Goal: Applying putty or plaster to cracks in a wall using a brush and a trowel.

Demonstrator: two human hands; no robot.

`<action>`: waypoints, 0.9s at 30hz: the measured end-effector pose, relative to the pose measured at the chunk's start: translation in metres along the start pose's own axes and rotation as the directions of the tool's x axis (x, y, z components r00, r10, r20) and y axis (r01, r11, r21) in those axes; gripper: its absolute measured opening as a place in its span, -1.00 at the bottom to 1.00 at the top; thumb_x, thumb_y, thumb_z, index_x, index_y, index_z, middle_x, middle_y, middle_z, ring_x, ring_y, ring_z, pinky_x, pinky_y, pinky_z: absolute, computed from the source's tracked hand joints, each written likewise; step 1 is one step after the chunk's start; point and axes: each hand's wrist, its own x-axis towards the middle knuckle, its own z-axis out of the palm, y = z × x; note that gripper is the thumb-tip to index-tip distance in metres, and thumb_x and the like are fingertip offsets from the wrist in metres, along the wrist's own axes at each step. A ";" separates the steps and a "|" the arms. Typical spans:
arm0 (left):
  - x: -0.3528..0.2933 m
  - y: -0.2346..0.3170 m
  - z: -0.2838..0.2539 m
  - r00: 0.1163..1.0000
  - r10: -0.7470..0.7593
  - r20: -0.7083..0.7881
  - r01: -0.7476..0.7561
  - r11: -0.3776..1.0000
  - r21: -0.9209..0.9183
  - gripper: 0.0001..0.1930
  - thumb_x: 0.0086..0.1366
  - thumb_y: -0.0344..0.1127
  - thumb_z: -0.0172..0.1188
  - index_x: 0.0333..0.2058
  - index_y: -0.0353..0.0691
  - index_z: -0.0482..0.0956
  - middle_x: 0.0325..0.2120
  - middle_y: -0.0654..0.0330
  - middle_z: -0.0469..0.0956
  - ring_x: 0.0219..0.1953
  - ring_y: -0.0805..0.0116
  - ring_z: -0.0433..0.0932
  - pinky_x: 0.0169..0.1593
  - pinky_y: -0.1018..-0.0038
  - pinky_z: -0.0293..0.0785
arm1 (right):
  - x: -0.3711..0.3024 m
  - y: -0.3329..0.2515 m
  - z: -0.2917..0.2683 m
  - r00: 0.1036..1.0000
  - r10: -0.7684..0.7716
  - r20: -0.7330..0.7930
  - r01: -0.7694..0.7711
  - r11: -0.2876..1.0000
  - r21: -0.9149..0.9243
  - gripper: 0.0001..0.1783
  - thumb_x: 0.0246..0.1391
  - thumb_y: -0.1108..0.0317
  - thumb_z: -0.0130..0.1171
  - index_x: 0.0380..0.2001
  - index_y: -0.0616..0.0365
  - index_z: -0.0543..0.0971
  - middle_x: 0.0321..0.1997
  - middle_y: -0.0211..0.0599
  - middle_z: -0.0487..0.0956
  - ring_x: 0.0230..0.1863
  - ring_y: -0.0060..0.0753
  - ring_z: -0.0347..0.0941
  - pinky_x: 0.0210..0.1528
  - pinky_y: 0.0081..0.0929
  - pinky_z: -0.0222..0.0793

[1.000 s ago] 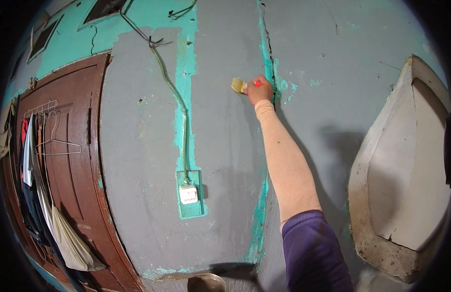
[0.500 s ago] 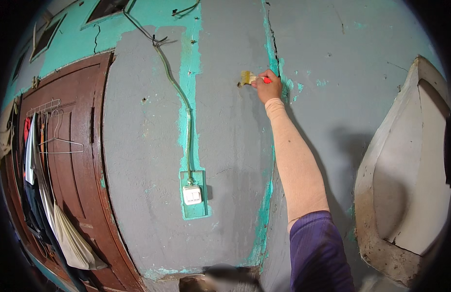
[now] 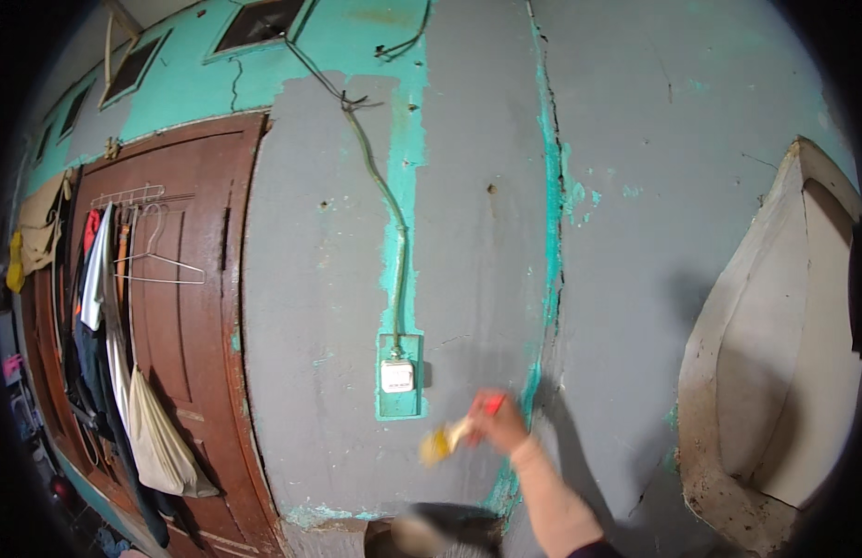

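Observation:
My right hand point(image 3: 501, 424) is closed around the handle of a paintbrush point(image 3: 456, 433). The handle is pale with a red end, and its yellowish bristles point down and left. The brush is in front of the lower grey wall point(image 3: 459, 307), below and right of a white switch box point(image 3: 397, 376). Motion smears the hand and bristles a little, and whether the bristles touch the wall cannot be made out. A peach arm sleeve covers my right forearm. My left hand is out of view.
A green-painted cable point(image 3: 401, 270) runs down to the switch box. Bare turquoise strips and a long crack point(image 3: 554, 177) mark the wall. On the left, clothes and a wire hanger point(image 3: 161, 279) hang on a brown door point(image 3: 207, 372). A pale recess point(image 3: 710, 409) is at right; a blurred dark shape point(image 3: 449, 525) lies below.
My right hand has come down the wall with the paintbrush, from high up to below the switch box level. The view has shifted, so the wall and door appear further right.

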 end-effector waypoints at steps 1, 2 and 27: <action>-0.004 0.004 0.005 0.999 0.011 0.032 -0.010 1.000 -0.020 -0.71 0.18 -0.14 0.07 -0.67 -0.10 0.41 -0.83 0.39 0.25 -0.84 0.50 0.11 -0.74 0.50 0.01 | -0.029 0.034 0.014 0.987 0.102 0.123 -0.109 0.993 0.053 -0.92 -0.02 0.46 0.05 -0.55 0.20 0.43 -0.62 -0.22 0.52 -0.65 -0.41 0.50 -0.62 -0.50 0.47; -0.012 0.013 0.009 0.997 0.046 0.055 -0.049 0.997 0.054 -0.75 0.16 -0.16 0.10 -0.65 -0.09 0.42 -0.83 0.40 0.23 -0.84 0.52 0.10 -0.75 0.52 -0.01 | -0.055 0.065 0.030 0.961 0.220 0.166 -0.222 0.975 -0.004 -0.93 -0.02 0.48 0.03 -0.54 0.21 0.43 -0.62 -0.22 0.52 -0.63 -0.41 0.51 -0.61 -0.49 0.48; -0.036 0.010 -0.147 0.998 -0.048 -0.029 0.039 0.968 -0.249 -0.84 0.16 -0.28 0.08 -0.60 -0.07 0.42 -0.82 0.43 0.21 -0.83 0.57 0.08 -0.76 0.56 -0.05 | 0.257 -0.162 0.138 0.782 -0.559 -0.276 0.499 0.827 -0.261 -0.94 -0.05 0.49 0.01 -0.55 0.19 0.38 -0.53 -0.27 0.49 -0.53 -0.33 0.54 -0.47 -0.47 0.49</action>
